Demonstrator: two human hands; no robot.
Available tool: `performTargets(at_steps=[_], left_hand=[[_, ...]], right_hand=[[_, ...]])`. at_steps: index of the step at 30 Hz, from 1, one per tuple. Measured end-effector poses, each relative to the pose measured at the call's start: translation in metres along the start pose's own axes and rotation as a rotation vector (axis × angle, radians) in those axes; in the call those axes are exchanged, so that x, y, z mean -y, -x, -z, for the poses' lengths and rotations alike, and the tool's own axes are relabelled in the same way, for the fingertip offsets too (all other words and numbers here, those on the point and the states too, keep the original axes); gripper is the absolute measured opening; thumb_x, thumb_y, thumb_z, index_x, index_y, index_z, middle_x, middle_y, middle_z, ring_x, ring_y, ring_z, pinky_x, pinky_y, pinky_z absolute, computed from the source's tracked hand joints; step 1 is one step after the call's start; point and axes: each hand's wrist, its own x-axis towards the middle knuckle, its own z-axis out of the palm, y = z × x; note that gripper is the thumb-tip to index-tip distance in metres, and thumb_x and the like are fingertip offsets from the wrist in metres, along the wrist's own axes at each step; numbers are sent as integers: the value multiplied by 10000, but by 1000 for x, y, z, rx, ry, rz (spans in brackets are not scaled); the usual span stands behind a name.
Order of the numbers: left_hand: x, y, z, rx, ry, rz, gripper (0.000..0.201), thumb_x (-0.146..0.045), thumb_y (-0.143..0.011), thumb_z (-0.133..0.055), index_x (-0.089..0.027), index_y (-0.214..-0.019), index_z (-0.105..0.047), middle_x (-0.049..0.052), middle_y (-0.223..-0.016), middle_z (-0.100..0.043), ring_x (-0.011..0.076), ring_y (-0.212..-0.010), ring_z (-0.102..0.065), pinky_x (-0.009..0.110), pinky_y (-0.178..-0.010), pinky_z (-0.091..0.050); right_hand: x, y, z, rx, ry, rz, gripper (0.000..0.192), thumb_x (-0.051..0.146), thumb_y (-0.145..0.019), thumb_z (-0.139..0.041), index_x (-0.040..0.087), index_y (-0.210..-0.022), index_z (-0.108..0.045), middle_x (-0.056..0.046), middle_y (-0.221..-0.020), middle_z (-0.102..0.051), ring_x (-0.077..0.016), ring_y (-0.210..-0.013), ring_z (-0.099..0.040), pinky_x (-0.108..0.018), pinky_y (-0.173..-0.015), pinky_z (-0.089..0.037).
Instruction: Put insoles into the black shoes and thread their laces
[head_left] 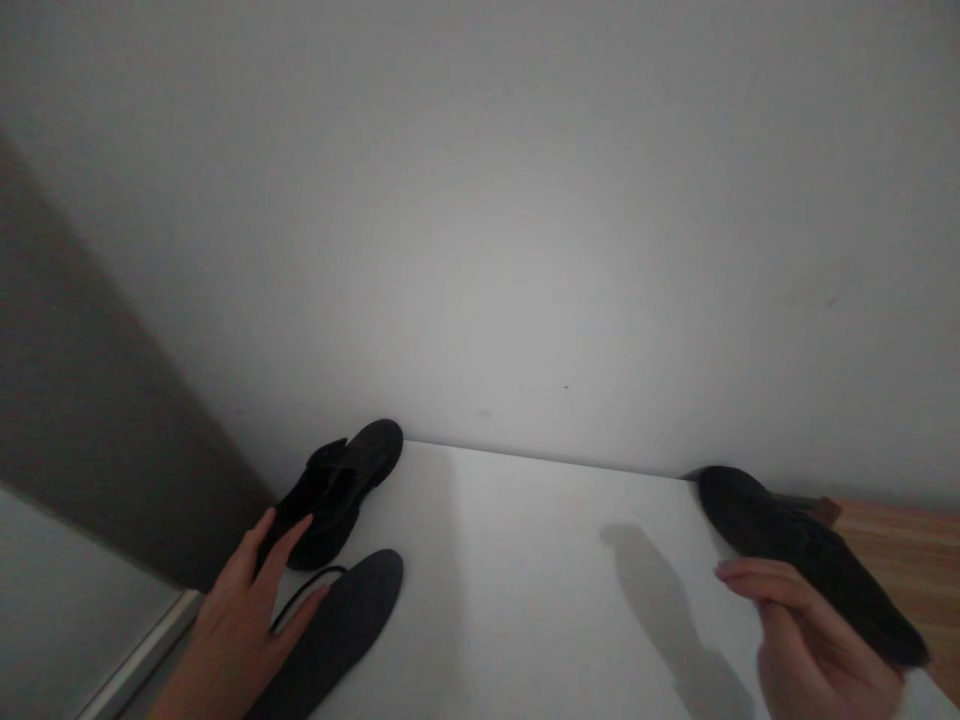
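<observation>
A black shoe lies on the white tabletop at the back left, its toe against the wall. In front of it lies a dark grey insole with a thin black lace curling beside it. My left hand rests with fingers spread, fingertips touching the shoe's heel and the thumb on the insole's edge. My right hand at the lower right grips a second black shoe, held above the table's right edge with the toe pointing away.
A plain white wall rises directly behind the table. A grey panel stands at the left. A wooden floor or surface shows past the table's right edge.
</observation>
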Motion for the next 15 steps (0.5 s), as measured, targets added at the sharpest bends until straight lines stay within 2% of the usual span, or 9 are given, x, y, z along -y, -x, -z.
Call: performTargets(at_steps=[2, 5, 8, 11, 13, 15], left_hand=[[2, -5, -2, 18, -7, 17, 634, -572, -921, -487, -198, -1430, -426, 205, -1589, -298, 463, -1392, -442, 651, -1095, -413], [8, -12, -4, 1, 60, 24, 637, -548, -939, -478, -189, -1454, -369, 195, -1529, -394, 393, -1441, -402, 598, -1150, -373], [17, -27, -6, 50, 89, 58, 634, -616, -897, -503, -193, -1369, -517, 190, -1504, -437, 394, -1442, -409, 568, -1140, -397], [31, -43, -11, 97, 145, 99, 646, -751, -821, -503, -208, -1093, -723, 169, -1376, -595, 406, -1334, -548, 518, -1086, -472], [39, -51, -14, 80, 186, 102, 674, -807, -800, -487, -212, -962, -759, 153, -1280, -683, 385, -1227, -644, 481, -1042, -518], [42, -52, -15, 2, 184, 102, 702, -831, -806, -456, -210, -925, -761, 139, -1241, -723, 356, -1138, -705, 455, -999, -558]], right_hand=[[9, 6, -28, 100, -72, 72, 217, 193, -944, -544, 278, -793, -676, -70, -835, -672, -269, -819, -652, -413, -725, -499], [10, 14, -46, 251, -87, 121, 264, 125, -955, -495, 249, -789, -658, -49, -803, -683, -227, -775, -664, -350, -669, -508], [7, 21, -47, 342, -88, 155, 270, 111, -961, -480, 243, -777, -627, -23, -749, -666, -194, -714, -661, -305, -625, -510], [1, 26, -42, 377, -45, 136, 284, 123, -972, -461, 240, -752, -597, -9, -713, -649, -182, -664, -651, -285, -592, -504], [-5, 28, -40, 374, -14, 105, 295, 136, -981, -446, 239, -739, -581, -6, -710, -641, -183, -665, -648, -283, -596, -500], [-11, 28, -39, 353, 0, 80, 296, 150, -983, -440, 240, -734, -573, -2, -707, -633, -183, -669, -643, -281, -607, -494]])
